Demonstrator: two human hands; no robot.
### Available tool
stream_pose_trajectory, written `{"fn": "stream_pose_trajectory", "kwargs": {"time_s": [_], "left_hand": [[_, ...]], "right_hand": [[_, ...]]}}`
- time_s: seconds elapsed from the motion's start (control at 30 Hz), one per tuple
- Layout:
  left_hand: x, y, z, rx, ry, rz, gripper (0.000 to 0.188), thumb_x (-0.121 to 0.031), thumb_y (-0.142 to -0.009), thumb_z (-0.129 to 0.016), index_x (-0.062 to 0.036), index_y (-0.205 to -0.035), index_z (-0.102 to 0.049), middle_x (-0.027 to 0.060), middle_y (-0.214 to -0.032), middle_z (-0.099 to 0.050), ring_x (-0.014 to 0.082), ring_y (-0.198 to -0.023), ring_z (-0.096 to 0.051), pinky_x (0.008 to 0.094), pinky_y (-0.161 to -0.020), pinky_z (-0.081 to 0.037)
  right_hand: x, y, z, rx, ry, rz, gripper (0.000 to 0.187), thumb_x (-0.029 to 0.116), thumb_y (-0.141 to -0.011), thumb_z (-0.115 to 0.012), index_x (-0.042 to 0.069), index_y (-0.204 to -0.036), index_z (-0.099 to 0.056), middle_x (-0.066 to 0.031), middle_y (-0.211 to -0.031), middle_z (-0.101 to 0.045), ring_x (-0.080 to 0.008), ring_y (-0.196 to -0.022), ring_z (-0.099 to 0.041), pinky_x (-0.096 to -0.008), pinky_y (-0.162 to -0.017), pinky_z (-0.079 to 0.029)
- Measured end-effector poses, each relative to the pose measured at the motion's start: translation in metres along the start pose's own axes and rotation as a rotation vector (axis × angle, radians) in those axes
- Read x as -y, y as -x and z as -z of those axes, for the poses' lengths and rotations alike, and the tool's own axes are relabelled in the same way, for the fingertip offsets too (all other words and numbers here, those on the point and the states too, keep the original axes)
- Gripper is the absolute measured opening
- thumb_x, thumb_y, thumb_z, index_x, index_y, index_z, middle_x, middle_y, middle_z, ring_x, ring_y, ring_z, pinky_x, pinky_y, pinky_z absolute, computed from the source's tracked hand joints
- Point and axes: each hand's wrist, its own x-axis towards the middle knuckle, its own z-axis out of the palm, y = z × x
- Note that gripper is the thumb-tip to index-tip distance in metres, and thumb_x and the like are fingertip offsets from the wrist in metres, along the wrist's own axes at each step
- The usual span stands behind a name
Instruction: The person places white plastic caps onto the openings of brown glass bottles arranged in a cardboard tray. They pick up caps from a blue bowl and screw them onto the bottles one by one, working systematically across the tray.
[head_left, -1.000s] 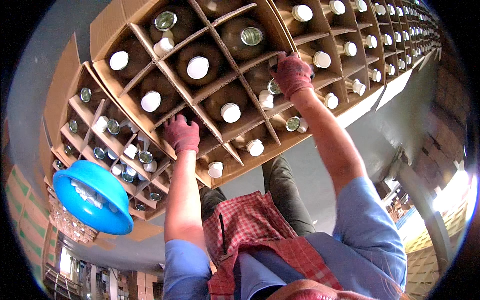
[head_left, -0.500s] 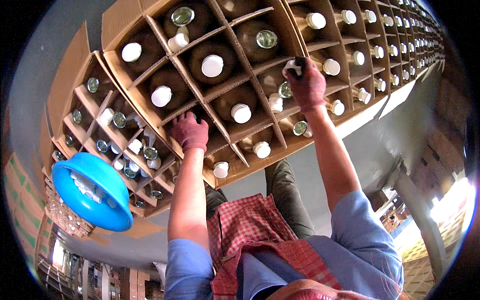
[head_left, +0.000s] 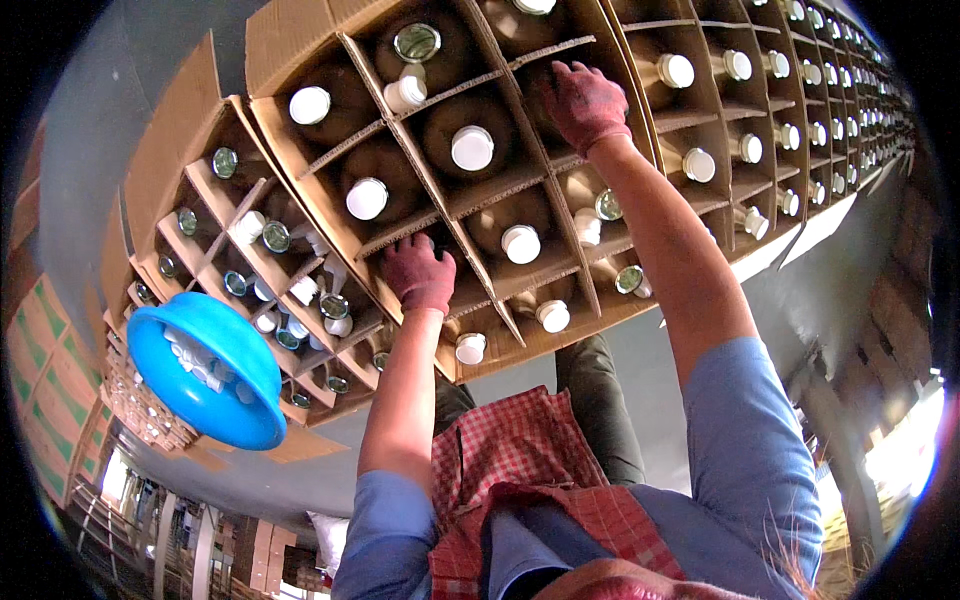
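Observation:
A large open cardboard box [head_left: 275, 62] lies before me, split by cardboard dividers into compartments with glass bottles; many have white caps, such as the capped bottle [head_left: 472, 148] in the middle. My right hand [head_left: 590, 108], in a dark red glove, reaches into a compartment on the box's right side, its fingers curled down. The hand covers whatever it grips there. In a lower left compartment, my gloved left hand [head_left: 420, 274] is bent over something its own fingers hide. An uncapped bottle [head_left: 417, 42] stands near the far side, next to a tilted capped one [head_left: 405, 92].
At left, a blue basin [head_left: 262, 390] of loose white caps sits on another divided box [head_left: 165, 215] holding clear bottle mouths and caps. More boxes of capped bottles [head_left: 738, 65] run off to the right. Stacked cartons [head_left: 60, 385] stand at far left.
My right hand has moved farther out, from beside the right divider with a white cap to over the uncapped bottle's compartment. The left hand stays in its compartment. The whole view has shifted slightly.

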Motion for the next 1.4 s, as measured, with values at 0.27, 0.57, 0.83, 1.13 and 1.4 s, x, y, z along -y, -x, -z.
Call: {"fn": "stream_pose_trajectory", "kwargs": {"time_s": [0.27,0.57,0.83,1.13,1.4], "left_hand": [[-0.061,-0.094,0.107,-0.237,0.768,-0.202,0.030,-0.029,-0.078,-0.064,-0.0081,-0.100,-0.062,0.0165,-0.091,-0.065,0.0351,-0.082,-0.063,0.0442,-0.072,-0.050],[-0.081,-0.183,0.129,-0.008,0.096,-0.081,0.038,-0.028,-0.070,-0.068,-0.0018,-0.098,-0.065,0.0215,-0.101,-0.064,0.0379,-0.096,-0.061,0.0407,-0.085,-0.049],[-0.105,-0.191,0.146,-0.428,-0.180,-0.271,0.061,-0.051,-0.068,-0.071,-0.0167,-0.117,-0.057,0.0180,-0.120,-0.053,0.0377,-0.108,-0.053,0.0541,-0.088,-0.041],[-0.129,-0.210,0.114,-0.620,-0.214,-0.203,0.073,-0.027,-0.075,-0.069,-0.0157,-0.136,-0.032,0.0159,-0.128,-0.044,0.0350,-0.122,-0.041,0.0598,-0.101,-0.028],[-0.120,-0.189,0.122,-0.500,-0.291,-0.216,0.063,-0.036,-0.078,-0.062,-0.0121,-0.133,-0.041,0.0174,-0.129,-0.046,0.0351,-0.120,-0.043,0.0557,-0.102,-0.030]], "right_hand": [[-0.012,-0.014,-0.006,0.010,-0.005,0.013,0.034,0.042,-0.090,-0.045,0.016,-0.106,-0.058,-0.0096,-0.104,-0.061,-0.0319,-0.100,-0.058,-0.0455,-0.081,-0.047],[-0.006,-0.017,-0.006,-0.031,-0.070,0.055,0.031,0.039,-0.088,-0.047,0.015,-0.103,-0.059,-0.0089,-0.100,-0.062,-0.0316,-0.097,-0.058,-0.0463,-0.077,-0.048],[-0.016,-0.013,-0.007,-0.050,-0.039,0.041,0.031,0.040,-0.086,-0.050,0.015,-0.102,-0.060,-0.0087,-0.100,-0.063,-0.0316,-0.097,-0.059,-0.0433,-0.076,-0.048],[-0.006,-0.018,0.010,0.016,-0.114,0.070,0.025,0.031,-0.079,-0.055,0.011,-0.094,-0.061,-0.0096,-0.092,-0.063,-0.0296,-0.092,-0.059,-0.0448,-0.071,-0.046],[-0.056,0.065,0.039,-0.302,-0.521,0.121,0.021,0.031,-0.080,-0.063,0.014,-0.093,-0.062,-0.0129,-0.088,-0.064,-0.0354,-0.080,-0.061,-0.0433,-0.066,-0.049]]}}
